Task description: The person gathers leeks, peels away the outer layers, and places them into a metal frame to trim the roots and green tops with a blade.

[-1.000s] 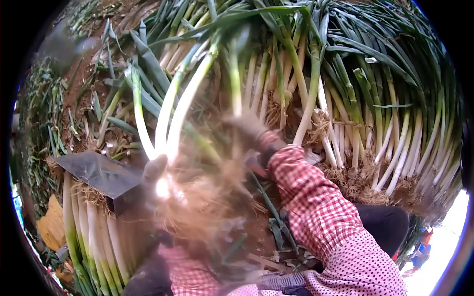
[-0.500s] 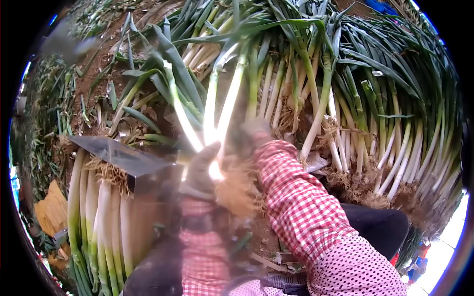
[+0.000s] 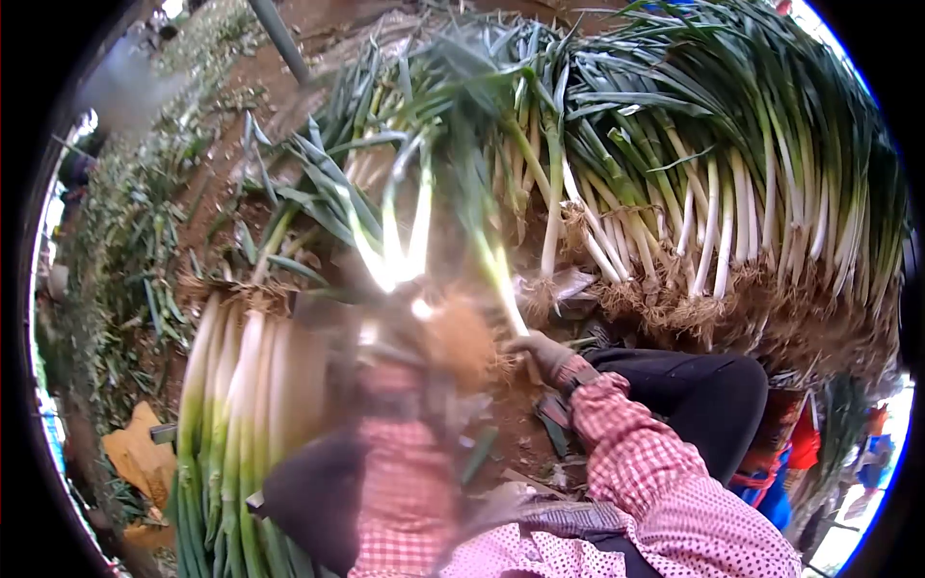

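Toward the middle, my left hand [image 3: 393,332], blurred and gloved, is closed around the lower white stems of several long green onions [image 3: 420,217]. Their leaves point away from me, and a brown tangle of roots [image 3: 462,342] shows blurred beside this hand. To its right, my gloved right hand [image 3: 545,354] grips a single green onion [image 3: 503,284] near its root end. That stalk leans up and left, its leaves overlapping others behind.
A thick row of green onions [image 3: 742,212] lies along the right, roots toward me. More stalks [image 3: 231,385] are stacked at left, roots up. A yellow-brown leaf [image 3: 140,453] lies beside them. Leaf scraps [image 3: 125,241] cover soil at far left. My dark-trousered knee [image 3: 713,395] is at right.
My right hand has drawn back toward me from among the stalks and now holds one green onion. The left hand keeps its bunch. The view has shifted, and the shiny metal plate at left is mostly lost.
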Tool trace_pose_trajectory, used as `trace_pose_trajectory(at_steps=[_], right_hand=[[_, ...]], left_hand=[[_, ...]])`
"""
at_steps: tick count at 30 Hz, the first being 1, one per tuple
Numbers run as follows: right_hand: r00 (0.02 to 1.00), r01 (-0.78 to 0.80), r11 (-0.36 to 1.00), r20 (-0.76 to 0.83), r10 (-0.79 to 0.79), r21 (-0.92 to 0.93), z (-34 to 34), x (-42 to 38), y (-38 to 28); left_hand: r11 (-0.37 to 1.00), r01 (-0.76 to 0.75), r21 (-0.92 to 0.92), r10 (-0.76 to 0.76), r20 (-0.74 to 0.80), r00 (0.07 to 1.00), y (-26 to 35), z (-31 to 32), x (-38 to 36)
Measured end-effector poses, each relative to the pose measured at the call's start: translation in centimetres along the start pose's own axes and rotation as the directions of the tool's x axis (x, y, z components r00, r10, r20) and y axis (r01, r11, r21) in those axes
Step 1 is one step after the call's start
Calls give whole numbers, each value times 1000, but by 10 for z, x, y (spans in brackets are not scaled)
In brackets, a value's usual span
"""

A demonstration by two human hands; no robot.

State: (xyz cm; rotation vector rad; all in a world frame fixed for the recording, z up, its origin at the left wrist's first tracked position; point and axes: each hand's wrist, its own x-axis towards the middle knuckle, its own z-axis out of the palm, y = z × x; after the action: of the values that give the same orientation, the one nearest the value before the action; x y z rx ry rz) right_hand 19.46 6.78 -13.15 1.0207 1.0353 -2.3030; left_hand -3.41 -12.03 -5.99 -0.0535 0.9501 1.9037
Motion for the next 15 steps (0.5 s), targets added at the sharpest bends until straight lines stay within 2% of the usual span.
trace_pose_trajectory(at_steps=[1, 2, 3, 4, 5, 7, 8, 9, 11, 12, 13, 14, 15], right_hand=[[992, 83, 993, 93, -90, 79, 7, -21, -8], [966, 147, 974, 185, -179, 173, 17, -44, -18], [954, 223, 969, 182, -240, 107, 21, -60, -30], [933, 306, 952, 190, -305, 23, 28, -73, -47], [931, 358, 929, 113, -348, -87, 59, -110, -72], [815, 576, 787, 90, -572, -219, 101, -151, -83], [802, 554, 624, 154, -577, -551, 104, -172, -82], [820, 548, 688, 140, -556, -476, 107, -176, -72], [863, 501, 816, 97, -496, -289, 109, -174, -33], [937, 341, 937, 107, -332, -71, 82, -141, -9], [963, 251, 957, 67, -262, 143, 99, -148, -10], [933, 353, 936, 75, -351, -7, 91, -136, 5], [895, 445, 880, 83, -438, -162, 83, -125, 19]], left_hand=[[998, -46, 54, 45, 10, 999, -5, 1, -5], [981, 107, -160, -82, 154, 985, 6, 51, -38], [893, 278, -354, -167, 313, 935, 14, 102, -74], [878, 288, -382, -137, 376, 916, 15, 132, -94], [929, 185, -321, -61, 360, 931, 13, 151, -112], [985, -36, -167, 87, 305, 948, 2, 178, -144], [997, -75, -11, 75, 259, 963, -9, 176, -154], [958, -108, 266, 63, 173, 983, -26, 162, -156], [662, -72, 746, 70, 34, 997, -64, 127, -153], [711, 273, 648, -150, -239, 959, -74, 139, -157], [801, 338, 494, -225, -275, 935, -90, 136, -153], [861, 401, 312, -313, -296, 902, -112, 122, -150], [747, 136, 651, -87, -107, 990, -151, 76, -143]])
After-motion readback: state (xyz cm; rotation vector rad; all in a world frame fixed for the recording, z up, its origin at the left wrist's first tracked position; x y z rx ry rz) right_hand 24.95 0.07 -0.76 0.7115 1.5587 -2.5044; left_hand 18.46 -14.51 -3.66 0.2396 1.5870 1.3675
